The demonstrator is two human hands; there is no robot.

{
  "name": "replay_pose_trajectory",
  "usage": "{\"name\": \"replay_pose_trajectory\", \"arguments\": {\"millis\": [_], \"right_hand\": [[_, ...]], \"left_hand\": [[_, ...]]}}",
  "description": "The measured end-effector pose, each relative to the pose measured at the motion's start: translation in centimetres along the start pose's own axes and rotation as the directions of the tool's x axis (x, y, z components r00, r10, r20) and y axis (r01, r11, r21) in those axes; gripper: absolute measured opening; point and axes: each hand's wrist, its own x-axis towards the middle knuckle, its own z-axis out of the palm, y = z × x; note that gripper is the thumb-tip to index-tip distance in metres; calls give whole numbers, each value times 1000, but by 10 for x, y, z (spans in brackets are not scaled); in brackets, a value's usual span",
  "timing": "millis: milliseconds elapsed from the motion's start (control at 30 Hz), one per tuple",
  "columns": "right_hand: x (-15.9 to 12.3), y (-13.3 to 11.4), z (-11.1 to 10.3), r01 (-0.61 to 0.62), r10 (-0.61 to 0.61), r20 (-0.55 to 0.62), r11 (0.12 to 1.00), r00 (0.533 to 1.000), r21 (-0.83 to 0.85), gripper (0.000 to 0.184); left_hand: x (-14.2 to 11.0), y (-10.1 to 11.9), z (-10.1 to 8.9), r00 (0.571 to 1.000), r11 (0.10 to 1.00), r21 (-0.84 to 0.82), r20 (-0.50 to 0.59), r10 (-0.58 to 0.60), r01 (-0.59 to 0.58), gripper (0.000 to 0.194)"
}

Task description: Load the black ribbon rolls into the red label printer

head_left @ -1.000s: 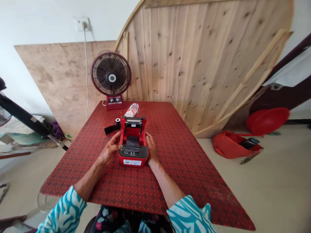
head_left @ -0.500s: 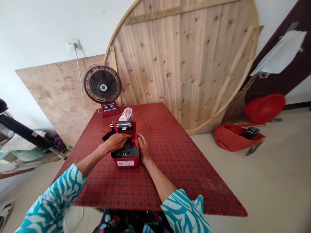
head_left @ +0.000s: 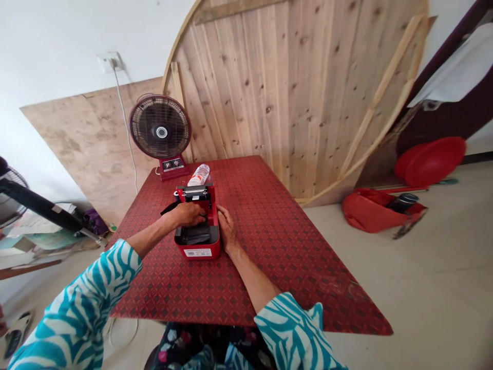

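Note:
A red and black label printer stands on the table with its lid raised and its inside exposed. My left hand reaches into it from the left. Its fingers are bent down and closed near a dark part, and what they hold is hidden. Against the printer's right side rests my right hand, its fingers stretched out along the red wall. A black piece sticks out at the left behind my left wrist. A white label is stuck on the printer's front.
Behind the printer a clear plastic bottle lies on the red patterned table. A dark red fan stands at the table's back left corner. On the floor to the right are a red bag and a red stool or basin.
The black front panel with small buttons no longer shows; a dark recess appears there. My left hand has shifted slightly and its fingers are more bent. My right hand stays on the printer's side.

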Motion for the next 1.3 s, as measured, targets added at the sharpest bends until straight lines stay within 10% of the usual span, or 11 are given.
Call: {"name": "replay_pose_trajectory", "arguments": {"millis": [433, 667, 933, 1100, 1300], "right_hand": [[-1, 5, -5, -17, 17, 28, 1000, 999, -1, 41], [-5, 1, -7, -61, 61, 47, 998, 997, 10, 44], [-6, 0, -9, -115, 114, -5, 992, 993, -52, 43], [-5, 0, -11, -111, 112, 9, 990, 994, -92, 42], [-7, -4, -13, -57, 63, 23, 981, 998, -187, 38]], "left_hand": [[-7, 12, 3, 994, 996, -88, -111, -21, 11, 20], [-50, 22, -10, 865, 920, -319, -500, 39, -226, 22], [-84, -84, -25, 699, 834, -549, -579, -419, 45, 45], [-50, -151, 1, 711, 772, -630, -505, -490, 85, 39], [-13, -170, 32, 748, 763, -634, -445, -492, 125, 31]]}}
